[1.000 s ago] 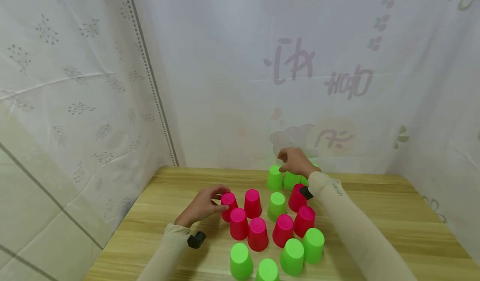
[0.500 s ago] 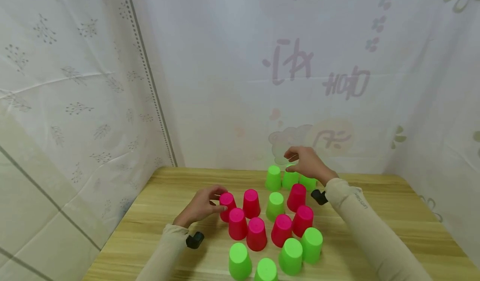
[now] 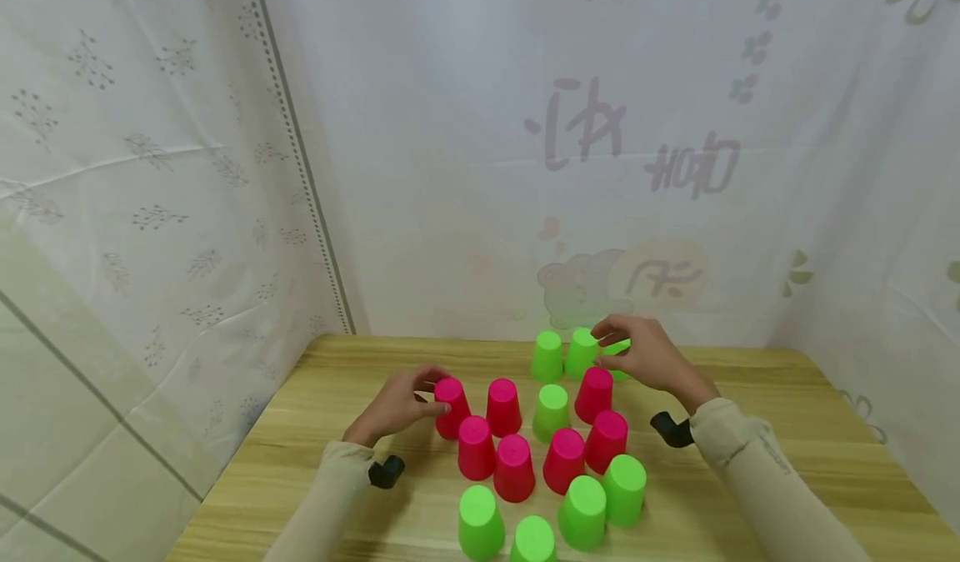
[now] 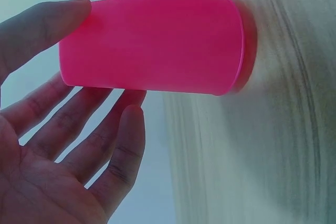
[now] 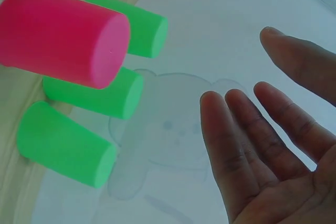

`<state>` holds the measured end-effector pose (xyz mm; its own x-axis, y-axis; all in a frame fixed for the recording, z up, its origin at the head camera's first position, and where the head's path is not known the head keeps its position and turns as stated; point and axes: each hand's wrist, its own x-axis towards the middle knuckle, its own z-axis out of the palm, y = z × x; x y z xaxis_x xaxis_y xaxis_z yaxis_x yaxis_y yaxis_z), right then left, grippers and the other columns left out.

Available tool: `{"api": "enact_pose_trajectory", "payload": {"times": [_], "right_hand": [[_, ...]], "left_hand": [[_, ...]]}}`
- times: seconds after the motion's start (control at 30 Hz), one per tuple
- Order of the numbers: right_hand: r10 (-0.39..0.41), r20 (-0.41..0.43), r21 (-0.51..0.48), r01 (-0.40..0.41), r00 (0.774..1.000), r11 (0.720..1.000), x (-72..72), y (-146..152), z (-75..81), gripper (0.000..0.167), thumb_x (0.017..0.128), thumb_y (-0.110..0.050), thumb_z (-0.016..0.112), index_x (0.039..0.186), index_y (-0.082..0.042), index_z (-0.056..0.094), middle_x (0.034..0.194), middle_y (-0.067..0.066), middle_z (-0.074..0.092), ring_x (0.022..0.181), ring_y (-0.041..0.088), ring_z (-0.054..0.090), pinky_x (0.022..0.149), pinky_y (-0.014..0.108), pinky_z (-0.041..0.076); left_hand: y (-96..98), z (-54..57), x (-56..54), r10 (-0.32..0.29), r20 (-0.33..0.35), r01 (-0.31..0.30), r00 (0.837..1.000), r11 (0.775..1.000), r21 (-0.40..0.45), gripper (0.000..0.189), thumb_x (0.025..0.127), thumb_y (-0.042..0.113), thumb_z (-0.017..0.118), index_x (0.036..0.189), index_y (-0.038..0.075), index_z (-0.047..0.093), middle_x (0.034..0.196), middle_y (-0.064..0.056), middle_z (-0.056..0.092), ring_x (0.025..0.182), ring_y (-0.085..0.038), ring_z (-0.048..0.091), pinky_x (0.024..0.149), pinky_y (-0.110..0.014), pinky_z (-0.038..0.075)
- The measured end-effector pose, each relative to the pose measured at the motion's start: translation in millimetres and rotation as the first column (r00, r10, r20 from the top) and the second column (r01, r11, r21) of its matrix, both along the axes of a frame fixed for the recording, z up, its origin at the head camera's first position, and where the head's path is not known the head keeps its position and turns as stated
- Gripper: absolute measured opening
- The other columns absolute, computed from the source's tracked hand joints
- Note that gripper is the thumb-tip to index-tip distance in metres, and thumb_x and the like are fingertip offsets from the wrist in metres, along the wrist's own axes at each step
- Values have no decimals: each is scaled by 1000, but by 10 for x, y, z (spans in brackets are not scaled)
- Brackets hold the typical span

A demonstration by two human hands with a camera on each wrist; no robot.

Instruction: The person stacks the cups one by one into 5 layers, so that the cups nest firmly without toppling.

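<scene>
Upside-down plastic cups, pink and bright green, stand on the wooden table. At the left of the group, my left hand (image 3: 397, 406) grips a pink cup (image 3: 454, 416) between thumb and fingers. In the left wrist view this cup (image 4: 152, 45) has the thumb on one side near its base and the fingers on the other; a shadow lies by its rim. My right hand (image 3: 651, 355), fingers apart and holding nothing, hovers by the right-hand green cup (image 3: 617, 368) of the back row. In the right wrist view, the hand (image 5: 273, 166) is apart from the green cups (image 5: 65, 142).
Several pink cups, such as one (image 3: 503, 409) behind and one (image 3: 477, 449) in front, stand close to the held cup. A green cup (image 3: 552, 414) is in the middle, and more green cups (image 3: 482, 522) line the front. A printed curtain (image 3: 450, 170) hangs behind the table (image 3: 300, 412).
My right hand has moved right and slightly down from above the left and middle back green cups. The pink cup in my left hand has shifted slightly left and up.
</scene>
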<state>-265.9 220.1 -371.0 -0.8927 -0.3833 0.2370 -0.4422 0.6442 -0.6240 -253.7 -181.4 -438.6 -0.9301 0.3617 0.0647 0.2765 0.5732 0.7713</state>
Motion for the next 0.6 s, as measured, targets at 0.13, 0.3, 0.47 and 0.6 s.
{"api": "enact_pose_trajectory", "payload": {"times": [0.13, 0.3, 0.47, 0.6], "right_hand": [[-6, 9, -6, 6, 1000, 1000, 110, 57, -41, 36, 85, -9, 77, 119, -2, 66, 117, 17, 71, 105, 35, 71, 80, 41, 63], [-5, 9, -19, 5, 1000, 1000, 242, 117, -143, 34, 86, -12, 77, 118, -4, 67, 115, 15, 72, 101, 30, 72, 78, 36, 62], [-2, 20, -51, 3, 1000, 999, 393, 145, -262, 35, 87, -16, 78, 119, -5, 67, 115, 13, 73, 100, 27, 72, 74, 27, 59], [-5, 29, -75, 7, 1000, 997, 522, 158, -319, 35, 88, -18, 77, 119, -5, 68, 115, 12, 73, 99, 22, 71, 74, 24, 58]], "left_hand": [[8, 5, -42, 2, -1, -2, 1000, 1000, 15, 43, 86, 15, 79, 125, 6, 63, 123, -15, 69, 113, -37, 66, 86, -40, 61], [30, 0, -111, 18, -6, -18, 1000, 1000, 12, 42, 86, 16, 79, 124, 7, 64, 123, -13, 69, 113, -35, 66, 86, -40, 61], [68, 12, -167, 59, -2, -59, 998, 998, 9, 43, 85, 15, 79, 125, 9, 64, 123, -11, 69, 113, -33, 67, 87, -41, 60], [98, 23, -208, 67, -11, -67, 998, 998, 6, 42, 85, 17, 79, 124, 10, 64, 122, -10, 69, 112, -31, 67, 87, -40, 60]]}}
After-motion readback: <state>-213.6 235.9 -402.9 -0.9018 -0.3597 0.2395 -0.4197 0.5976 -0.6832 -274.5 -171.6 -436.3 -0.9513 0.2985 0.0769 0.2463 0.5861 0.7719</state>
